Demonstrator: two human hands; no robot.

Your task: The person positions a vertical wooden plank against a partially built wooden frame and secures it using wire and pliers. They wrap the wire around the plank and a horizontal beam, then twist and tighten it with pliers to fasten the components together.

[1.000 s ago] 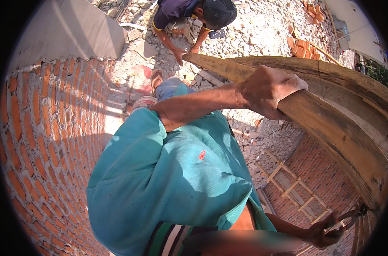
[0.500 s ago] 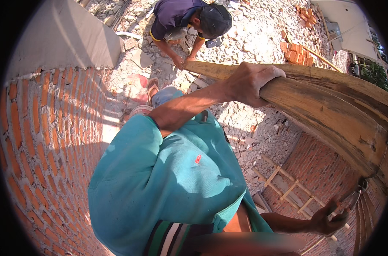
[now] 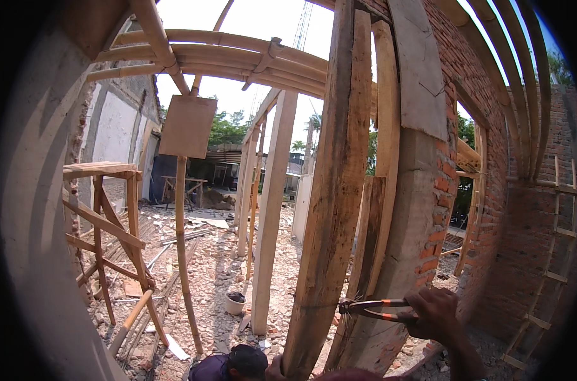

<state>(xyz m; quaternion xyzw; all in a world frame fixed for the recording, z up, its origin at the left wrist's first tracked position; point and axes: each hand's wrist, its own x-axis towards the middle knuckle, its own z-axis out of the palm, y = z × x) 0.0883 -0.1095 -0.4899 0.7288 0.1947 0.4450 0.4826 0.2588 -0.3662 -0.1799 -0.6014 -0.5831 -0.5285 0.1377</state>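
Head view: right hand (image 3: 436, 314) wraps the handles of orange-handled pincers (image 3: 374, 308), low right. Tool's long axis runs near horizontal, head pointing left, touching the upright wooden plank (image 3: 329, 209). Left hand not visible. Another person's dark cap (image 3: 247, 360) sits near the plank's base.

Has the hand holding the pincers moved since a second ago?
Cannot tell: the head camera swung up, so the whole view changed. The right hand now holds the pincers against the wooden plank.

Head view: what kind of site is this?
Likely an open-air building site: unplastered brick wall, rough timber props with bamboo overhead, rubble-strewn ground. The right hand holds pincers at a prop.
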